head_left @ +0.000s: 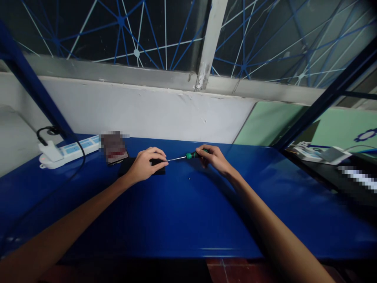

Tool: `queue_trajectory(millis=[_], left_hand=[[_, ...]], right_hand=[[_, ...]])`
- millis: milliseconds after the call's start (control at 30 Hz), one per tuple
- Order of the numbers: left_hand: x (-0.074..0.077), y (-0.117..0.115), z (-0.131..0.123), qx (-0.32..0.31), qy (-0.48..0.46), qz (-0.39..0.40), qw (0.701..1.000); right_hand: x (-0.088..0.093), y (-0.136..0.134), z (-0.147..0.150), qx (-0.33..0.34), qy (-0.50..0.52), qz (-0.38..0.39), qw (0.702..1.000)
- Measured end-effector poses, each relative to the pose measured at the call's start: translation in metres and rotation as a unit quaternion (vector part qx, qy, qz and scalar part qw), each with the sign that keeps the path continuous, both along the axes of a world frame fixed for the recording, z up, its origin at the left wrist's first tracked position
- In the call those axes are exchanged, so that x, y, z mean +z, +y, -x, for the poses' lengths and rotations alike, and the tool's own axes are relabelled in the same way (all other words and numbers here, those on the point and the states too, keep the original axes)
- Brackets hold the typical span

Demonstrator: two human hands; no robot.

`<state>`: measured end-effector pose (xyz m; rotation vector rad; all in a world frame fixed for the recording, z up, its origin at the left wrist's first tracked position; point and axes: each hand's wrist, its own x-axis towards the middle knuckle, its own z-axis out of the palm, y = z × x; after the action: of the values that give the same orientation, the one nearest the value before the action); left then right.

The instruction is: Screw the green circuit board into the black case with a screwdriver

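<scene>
My right hand (211,158) is closed on the green and black handle of a screwdriver (193,155), whose thin metal shaft points left. At the tip of that shaft, the thumb and a finger of my left hand (147,163) are pinched together; whatever they hold there is too small to make out. A flat black object (160,171) lies on the blue table (176,212) beneath my left hand, partly covered by it. One tiny shiny piece (189,179) rests on the table below the screwdriver.
At the left are a white power strip (79,150) with a plug and black cable, and a dark phone-like object (114,149). Blue frame posts rise on both sides. A white device (332,155) sits at the right on a black surface.
</scene>
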<state>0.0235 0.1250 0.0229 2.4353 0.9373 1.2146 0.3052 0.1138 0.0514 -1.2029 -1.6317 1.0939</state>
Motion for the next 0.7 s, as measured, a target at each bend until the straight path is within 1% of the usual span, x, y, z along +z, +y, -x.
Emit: queue_trajectory(millis=[233,500,700], left_hand=[[-0.0007,0.0004,0.0000,0.015,0.002,-0.033,0.999],[0.0019,-0.0023,-0.0003,0.042,0.017,-0.034,0.998],[0.0017,-0.0021,0.0007,0.045,0.033,-0.046,0.997]], right_hand=[[-0.0019,0.0021,-0.0012,-0.012,-0.009,-0.011,1.000],[-0.0019,0.0023,-0.0022,-0.017,-0.027,-0.025,0.999],[-0.0016,0.0016,-0.0008,-0.024,-0.042,-0.043,0.998]])
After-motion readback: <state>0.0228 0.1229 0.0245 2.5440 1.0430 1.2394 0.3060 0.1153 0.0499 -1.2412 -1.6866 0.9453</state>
